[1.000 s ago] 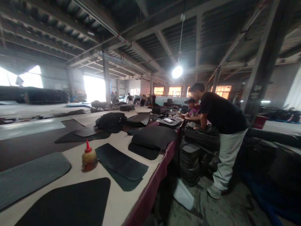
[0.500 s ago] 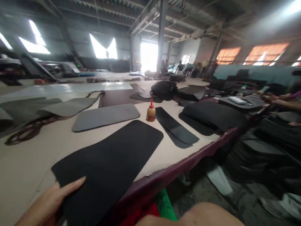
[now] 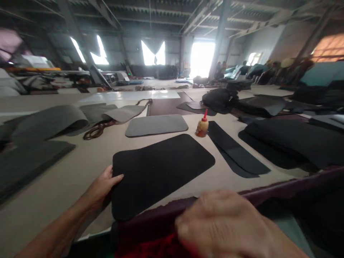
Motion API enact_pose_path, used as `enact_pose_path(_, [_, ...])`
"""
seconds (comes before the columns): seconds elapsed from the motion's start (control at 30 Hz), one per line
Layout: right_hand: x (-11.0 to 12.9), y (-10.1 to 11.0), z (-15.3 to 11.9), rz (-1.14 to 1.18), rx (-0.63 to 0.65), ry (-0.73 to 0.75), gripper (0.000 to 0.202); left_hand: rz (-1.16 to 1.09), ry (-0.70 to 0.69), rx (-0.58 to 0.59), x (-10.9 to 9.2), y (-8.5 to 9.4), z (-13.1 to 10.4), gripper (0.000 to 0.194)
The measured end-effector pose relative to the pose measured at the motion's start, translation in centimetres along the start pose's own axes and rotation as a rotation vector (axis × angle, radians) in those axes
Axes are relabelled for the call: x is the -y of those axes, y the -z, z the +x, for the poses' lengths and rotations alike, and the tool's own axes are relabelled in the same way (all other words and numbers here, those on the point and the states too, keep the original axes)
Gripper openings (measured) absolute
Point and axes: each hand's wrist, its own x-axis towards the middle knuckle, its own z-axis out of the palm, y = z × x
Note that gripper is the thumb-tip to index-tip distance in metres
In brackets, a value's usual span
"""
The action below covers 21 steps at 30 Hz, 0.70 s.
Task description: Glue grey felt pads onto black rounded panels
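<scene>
My left hand (image 3: pixel 107 182) grips the left edge of a black rounded sheet (image 3: pixel 158 172), thumb on top and fingers mostly underneath. The sheet lies over the pale table (image 3: pixel 77 168), its near corner by the table's front edge. Close to the camera, slightly blurred, is my right hand (image 3: pixel 223 222), with its fingers curled; whatever may be inside them is hidden. It is apart from the sheet. Beyond the sheet stand a glue bottle (image 3: pixel 202 128) with a red nozzle and brown contents, and a grey rounded panel (image 3: pixel 157 125) lying flat.
Two overlapping dark strips (image 3: pixel 236 150) lie right of the bottle. Farther right is a pile of black pieces (image 3: pixel 292 139). Grey sheets (image 3: pixel 51 122) and a coiled brown cord (image 3: pixel 94 132) occupy the left. A black bag-like bundle (image 3: pixel 219 99) sits farther back.
The view has swung left, so the table's things appear farther right. The black sheet has turned and moved with my left hand. My right hand has risen into view from the bottom edge.
</scene>
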Motion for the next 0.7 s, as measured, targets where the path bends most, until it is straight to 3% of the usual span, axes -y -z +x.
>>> enact_pose_path(0.1, [-8.6, -0.3, -1.1, -0.154, -0.010, -0.263, 0.034, -0.046, -0.028, -0.011, 0.3, 0.0, 0.0, 0.057])
enact_pose_path(0.17, [-13.8, -0.6, -2.6, -0.354, 0.085, -0.504, 0.032, -0.061, -0.040, -0.014, 0.6, 0.2, 0.1, 0.055])
enact_pose_path(0.23, [-17.0, -0.8, -4.2, -0.451, 0.147, -0.603, 0.033, -0.072, -0.046, 0.006, 0.9, 0.5, 0.2, 0.056])
enact_pose_path(0.3, [-17.6, -1.1, -5.6, -0.528, 0.159, -0.618, 0.029, -0.081, -0.057, 0.026, 1.1, 0.8, 0.3, 0.057])
enact_pose_path(0.47, [-14.0, -1.9, -7.4, -0.602, 0.207, -0.602, 0.026, -0.042, -0.110, -0.035, 0.6, 1.0, 1.4, 0.067])
enact_pose_path(0.53, [-13.3, -2.2, -8.0, -0.603, 0.166, -0.583, 0.027, -0.003, -0.114, -0.077, 0.4, 1.1, 2.2, 0.071])
enact_pose_path(0.7, [-14.1, -2.6, -10.0, -0.635, 0.071, -0.551, 0.037, 0.043, -0.079, -0.118, 0.2, 1.8, 4.2, 0.056])
